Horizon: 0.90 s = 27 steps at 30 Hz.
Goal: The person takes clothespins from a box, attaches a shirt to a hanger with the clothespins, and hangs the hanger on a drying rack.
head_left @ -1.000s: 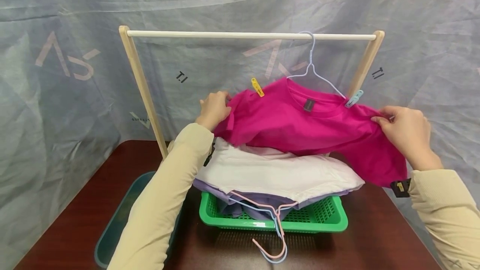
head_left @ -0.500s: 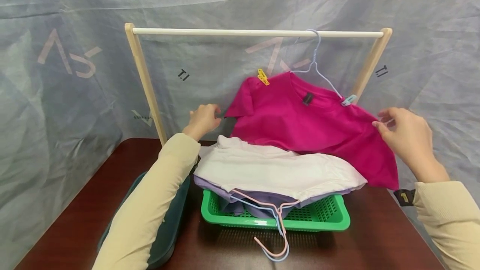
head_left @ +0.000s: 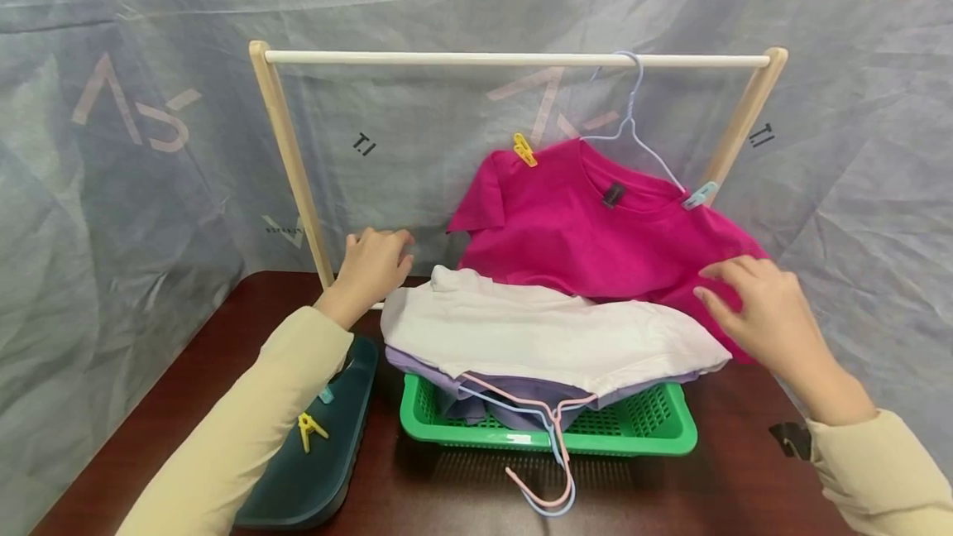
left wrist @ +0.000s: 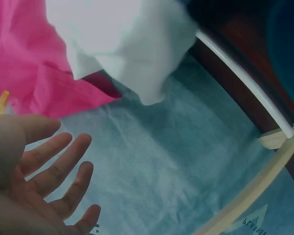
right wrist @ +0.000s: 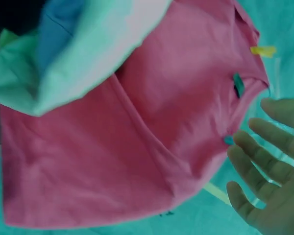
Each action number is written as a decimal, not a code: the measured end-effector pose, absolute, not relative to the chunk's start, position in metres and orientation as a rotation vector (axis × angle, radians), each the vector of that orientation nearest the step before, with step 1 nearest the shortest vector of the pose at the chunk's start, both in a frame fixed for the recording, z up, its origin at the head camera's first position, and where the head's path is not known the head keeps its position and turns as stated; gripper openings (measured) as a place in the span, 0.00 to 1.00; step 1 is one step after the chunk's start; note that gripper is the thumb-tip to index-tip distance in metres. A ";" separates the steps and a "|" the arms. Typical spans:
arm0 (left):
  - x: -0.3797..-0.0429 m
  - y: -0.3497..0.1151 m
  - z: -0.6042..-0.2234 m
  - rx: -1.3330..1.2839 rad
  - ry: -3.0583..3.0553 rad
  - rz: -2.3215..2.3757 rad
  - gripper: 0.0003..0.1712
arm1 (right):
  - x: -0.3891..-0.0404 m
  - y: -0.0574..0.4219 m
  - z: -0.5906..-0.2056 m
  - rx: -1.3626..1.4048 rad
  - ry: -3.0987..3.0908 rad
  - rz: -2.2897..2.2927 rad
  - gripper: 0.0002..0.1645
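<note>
A magenta T-shirt (head_left: 581, 230) hangs on a pale blue hanger (head_left: 631, 118) from the white rail. A yellow clothespin (head_left: 524, 150) grips one shoulder, and a light blue clothespin (head_left: 700, 195) the other. My left hand (head_left: 375, 265) is in the air left of the shirt, fingers loosely bent, holding nothing. In front of the shirt's right sleeve floats my right hand (head_left: 767, 317), relaxed, with nothing in it. The right wrist view shows its fingers (right wrist: 255, 171) spread apart from the cloth. Below lies a white garment (head_left: 551, 333) on a pink hanger (head_left: 514, 393).
A green basket (head_left: 521, 439) under the white garment holds purple cloth (head_left: 521, 416). At left a dark teal tray (head_left: 328, 478) bears a yellow clothespin (head_left: 308, 430). The rack's wooden posts (head_left: 290, 164) stand on the dark red table (head_left: 402, 503).
Both hands have let go of the shirt's sleeves and moved down; the left also went left, the right inward. The shirt hangs freely, and the tray's clothespins have come into sight.
</note>
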<state>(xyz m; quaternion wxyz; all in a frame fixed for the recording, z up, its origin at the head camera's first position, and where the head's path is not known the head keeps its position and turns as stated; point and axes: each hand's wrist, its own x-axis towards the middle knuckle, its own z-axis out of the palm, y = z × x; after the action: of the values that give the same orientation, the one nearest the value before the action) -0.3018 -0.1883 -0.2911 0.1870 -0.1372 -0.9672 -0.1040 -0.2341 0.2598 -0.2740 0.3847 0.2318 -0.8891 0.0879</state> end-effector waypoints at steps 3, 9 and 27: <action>-0.291 -0.193 -0.296 -0.416 -2.691 -0.240 0.15 | -0.232 0.258 -0.289 0.646 -2.274 0.210 0.19; -0.272 -0.205 -0.308 -0.431 -2.633 -0.162 0.15 | -0.226 0.255 -0.316 0.720 -2.317 0.163 0.22; -0.221 -0.256 -0.355 -0.358 -2.632 -0.107 0.16 | -0.214 0.249 -0.355 0.762 -2.414 0.103 0.20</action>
<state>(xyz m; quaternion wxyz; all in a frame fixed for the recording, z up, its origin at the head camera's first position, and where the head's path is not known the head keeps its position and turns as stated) -0.2206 -0.2556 -0.3547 0.2391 -0.1308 -0.9614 -0.0392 -0.2138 0.2486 -0.3554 0.2995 0.2869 -0.9091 0.0389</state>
